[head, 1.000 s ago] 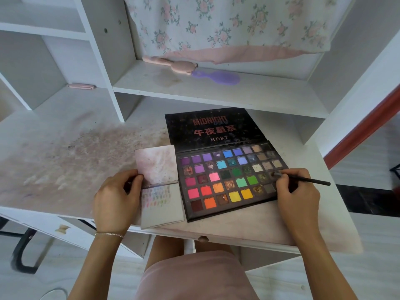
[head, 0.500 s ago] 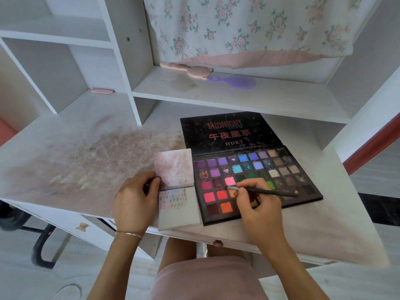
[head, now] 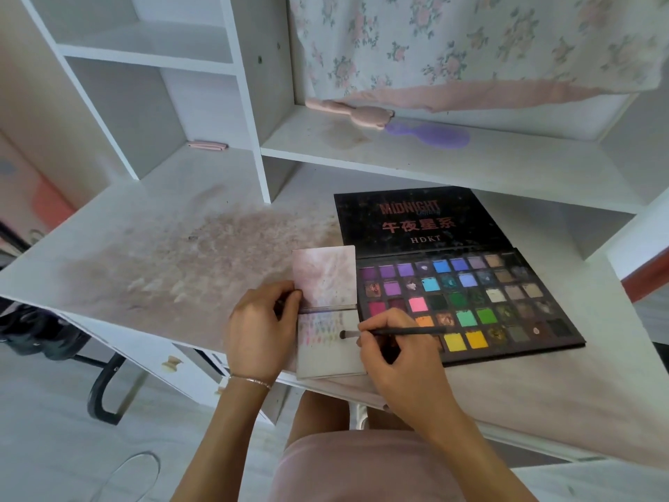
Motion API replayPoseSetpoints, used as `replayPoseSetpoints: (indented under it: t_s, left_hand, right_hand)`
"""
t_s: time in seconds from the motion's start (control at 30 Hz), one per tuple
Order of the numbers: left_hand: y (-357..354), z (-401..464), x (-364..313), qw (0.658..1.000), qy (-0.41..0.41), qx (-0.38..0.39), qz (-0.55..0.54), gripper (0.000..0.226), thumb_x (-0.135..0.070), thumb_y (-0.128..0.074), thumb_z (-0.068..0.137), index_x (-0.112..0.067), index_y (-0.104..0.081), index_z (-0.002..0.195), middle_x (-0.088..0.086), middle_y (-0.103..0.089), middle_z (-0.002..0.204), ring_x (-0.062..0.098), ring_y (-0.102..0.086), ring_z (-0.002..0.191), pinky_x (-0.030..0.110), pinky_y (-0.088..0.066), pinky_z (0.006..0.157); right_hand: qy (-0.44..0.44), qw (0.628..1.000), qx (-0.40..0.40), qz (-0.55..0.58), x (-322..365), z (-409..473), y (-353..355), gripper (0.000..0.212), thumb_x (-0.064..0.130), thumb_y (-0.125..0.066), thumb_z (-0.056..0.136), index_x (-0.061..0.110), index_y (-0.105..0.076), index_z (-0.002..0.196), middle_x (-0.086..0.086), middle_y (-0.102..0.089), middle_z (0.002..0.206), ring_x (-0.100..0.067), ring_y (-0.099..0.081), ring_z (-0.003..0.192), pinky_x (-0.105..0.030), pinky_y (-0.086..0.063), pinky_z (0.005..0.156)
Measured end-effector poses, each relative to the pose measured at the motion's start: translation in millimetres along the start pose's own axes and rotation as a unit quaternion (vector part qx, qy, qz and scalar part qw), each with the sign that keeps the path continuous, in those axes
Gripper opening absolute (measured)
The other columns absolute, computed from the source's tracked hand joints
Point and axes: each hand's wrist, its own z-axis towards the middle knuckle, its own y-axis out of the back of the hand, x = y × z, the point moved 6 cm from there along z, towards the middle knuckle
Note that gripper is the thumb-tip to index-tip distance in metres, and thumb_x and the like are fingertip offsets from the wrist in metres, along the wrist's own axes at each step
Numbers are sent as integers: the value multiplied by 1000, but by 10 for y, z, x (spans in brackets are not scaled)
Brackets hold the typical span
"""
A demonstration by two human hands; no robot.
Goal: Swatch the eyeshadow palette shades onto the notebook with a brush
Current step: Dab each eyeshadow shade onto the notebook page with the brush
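White desk and shelving frame the work. The brush, pinched in the right hand, has been carried off the eyeshadow palette on that hand's far side, and its tip is now laid on the notebook page held flat by the left hand gripping its edge. A fresh swatch is judged imminent.

This looks like a bedroom or home study corner. A white desk with built-in shelves and a drawer knob stands on a pale floor. A floral cloth with a pink hem hangs above the shelf, where a pink hairbrush and a purple hairbrush lie. An eyeshadow palette lies open on the stained desktop, and a dark chair base shows underneath.
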Motion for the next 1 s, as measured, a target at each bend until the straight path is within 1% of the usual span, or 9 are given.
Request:
replayPoseSetpoints:
  t_s: [0.2,0.4,0.5,0.6,0.7,1.0]
  left_hand:
    - [-2,-1,-5,1000,-2,-2,5,8,-12,-67,79,-15,-71,85,4,-69,73,25,-60,68,23,-32,58]
    - [-19,-4,11,1000,5,6,-2,9,-14,-65,81,-14,-71,88,5,-69,76,23,-59,70,24,-34,59]
    - [-10,-7,14,1000,8,6,0,9,-14,-65,81,-15,-71,88,4,-69,76,24,-59,71,24,-34,60]
    - [-9,-8,14,1000,9,6,2,9,-14,-65,82,-15,-71,88,4,-69,75,24,-59,71,24,-34,59]
    - [-12,-7,10,1000,12,9,-3,10,-14,-65,82,-15,-71,89,4,-69,75,23,-59,70,23,-33,58]
    - [-7,-7,-2,1000,6,12,-3,9,-13,-64,82,-13,-71,87,5,-69,74,22,-58,68,23,-32,57]
  right_hand:
    - [-8,1000,6,-17,9,1,-12,15,13,-61,83,27,-56,82,10,-56,78,-5,-53,75,-19,-45,62]
    - [-9,999,12,-30,4,2,-13,12,12,-60,83,24,-58,82,10,-56,79,-5,-53,75,-19,-46,62]
    - [-11,999,11,-32,4,9,-18,14,13,-60,83,26,-56,82,10,-56,79,-5,-54,75,-20,-47,62]
    - [-14,999,11,-33,4,13,-21,18,13,-60,83,30,-53,80,11,-56,79,-5,-54,75,-18,-45,62]
    - [-13,999,14,-31,8,11,-19,19,13,-60,82,30,-53,79,11,-55,77,-6,-53,73,-15,-42,60]
    - [-18,999,16,-26,4,14,-20,19,13,-59,83,31,-52,80,12,-54,78,-5,-54,73,-13,-42,60]
